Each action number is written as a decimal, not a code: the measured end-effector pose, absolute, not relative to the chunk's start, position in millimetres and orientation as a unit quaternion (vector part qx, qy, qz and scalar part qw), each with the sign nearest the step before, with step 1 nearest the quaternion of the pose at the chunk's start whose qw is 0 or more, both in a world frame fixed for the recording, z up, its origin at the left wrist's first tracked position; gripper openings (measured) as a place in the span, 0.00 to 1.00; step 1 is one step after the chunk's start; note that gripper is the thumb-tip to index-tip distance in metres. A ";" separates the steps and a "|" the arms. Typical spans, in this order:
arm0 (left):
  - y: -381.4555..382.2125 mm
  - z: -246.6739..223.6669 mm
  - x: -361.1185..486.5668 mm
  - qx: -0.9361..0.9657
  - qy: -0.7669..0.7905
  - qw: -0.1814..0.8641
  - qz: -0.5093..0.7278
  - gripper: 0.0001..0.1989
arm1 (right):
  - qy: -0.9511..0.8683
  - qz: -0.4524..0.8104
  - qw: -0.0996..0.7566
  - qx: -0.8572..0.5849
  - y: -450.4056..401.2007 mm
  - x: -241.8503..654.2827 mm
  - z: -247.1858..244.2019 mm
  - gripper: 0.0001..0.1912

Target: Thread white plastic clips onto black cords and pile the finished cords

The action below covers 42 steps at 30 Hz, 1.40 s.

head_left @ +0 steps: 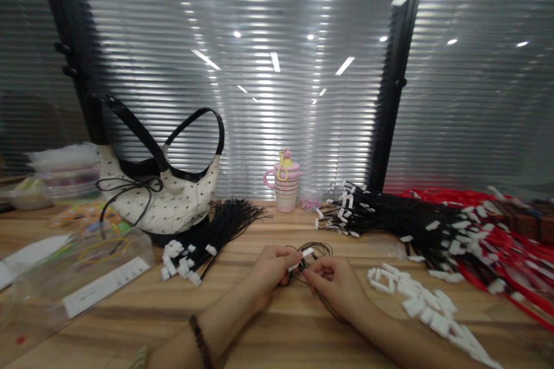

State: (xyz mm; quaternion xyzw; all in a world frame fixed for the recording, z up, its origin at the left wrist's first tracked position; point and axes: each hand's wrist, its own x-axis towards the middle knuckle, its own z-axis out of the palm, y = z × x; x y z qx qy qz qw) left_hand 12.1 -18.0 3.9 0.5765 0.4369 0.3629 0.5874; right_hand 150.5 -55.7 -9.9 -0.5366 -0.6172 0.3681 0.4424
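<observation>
My left hand point(273, 271) is closed in a pinch around a small white plastic piece point(307, 252) at the middle front of the table. Facing it, my right hand point(340, 283) pinches a thin black cord point(321, 249) close to that piece. Loops of the cord lie beyond and between my fingers, and a length hangs down beside my right wrist. How the cord meets the white piece is partly hidden by my fingertips. To the right of my right hand lies a pile of loose white plastic pieces point(413, 294).
A bundle of black cords point(225, 228) with white ends lies at left, before a dotted handbag point(173, 199). More black cords point(389, 213) and red cords point(511, 253) are heaped at right. A pink striped mug point(286, 193) stands behind; a clear plastic bag point(108, 259) lies left.
</observation>
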 end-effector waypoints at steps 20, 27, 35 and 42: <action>-18.8 2.7 12.7 0.576 0.445 0.580 0.365 0.16 | -0.632 0.349 0.446 -0.529 -54.6 150.8 -13.1 0.10; -19.7 2.4 13.1 0.576 0.451 0.576 0.365 0.17 | -0.634 0.345 0.449 -0.526 -56.4 150.9 -12.4 0.10; -21.3 2.1 13.7 0.584 0.449 0.572 0.360 0.17 | -0.642 0.345 0.448 -0.518 -53.9 152.2 -14.8 0.11; -22.0 4.0 13.8 0.586 0.451 0.570 0.357 0.18 | -0.632 0.353 0.454 -0.520 -53.8 152.0 -14.3 0.11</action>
